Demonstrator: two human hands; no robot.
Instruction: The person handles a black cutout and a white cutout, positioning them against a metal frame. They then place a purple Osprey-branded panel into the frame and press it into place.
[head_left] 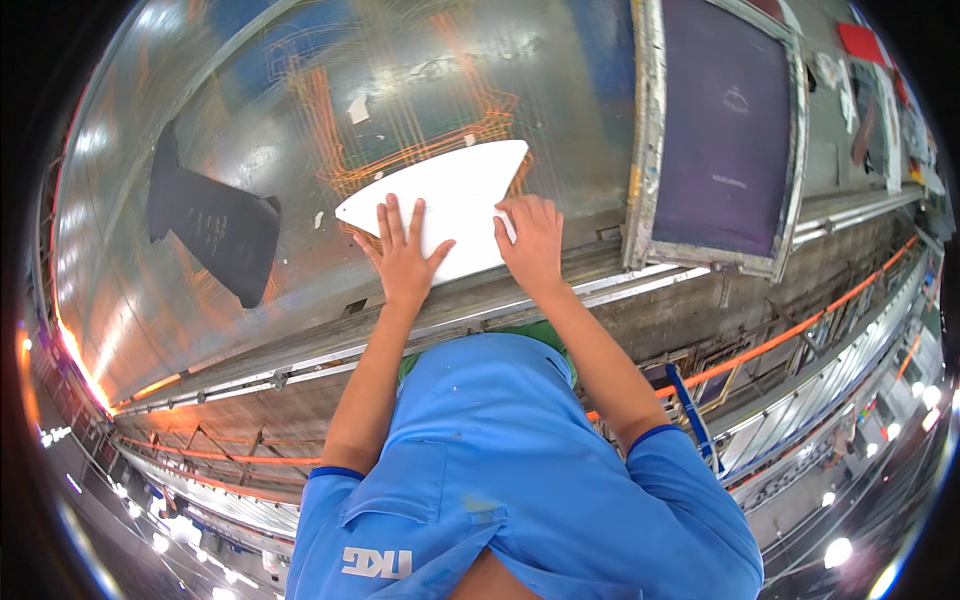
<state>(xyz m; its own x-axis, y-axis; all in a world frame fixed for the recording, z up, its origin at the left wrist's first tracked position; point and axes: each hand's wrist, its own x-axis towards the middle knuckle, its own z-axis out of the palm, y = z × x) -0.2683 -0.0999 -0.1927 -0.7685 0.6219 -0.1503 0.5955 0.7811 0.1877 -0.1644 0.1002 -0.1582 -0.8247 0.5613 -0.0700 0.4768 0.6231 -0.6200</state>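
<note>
White panel (470,190) lies flat on the metal worktable (575,150), close to its front edge. Its face is smooth and plain; the far edge bows outward, with a small dark spot near the tapered left tip. Left hand (405,258) rests palm down on it, fingers spread. Right hand (533,237) sits at its right edge, fingers bent; whether it pinches the panel cannot be told. Scuffed metal separates the panel from a dark, angular sheet (215,225) at left and a metal-framed purple screen (720,130) at right. Orange lines (320,110) streak the tabletop.
</note>
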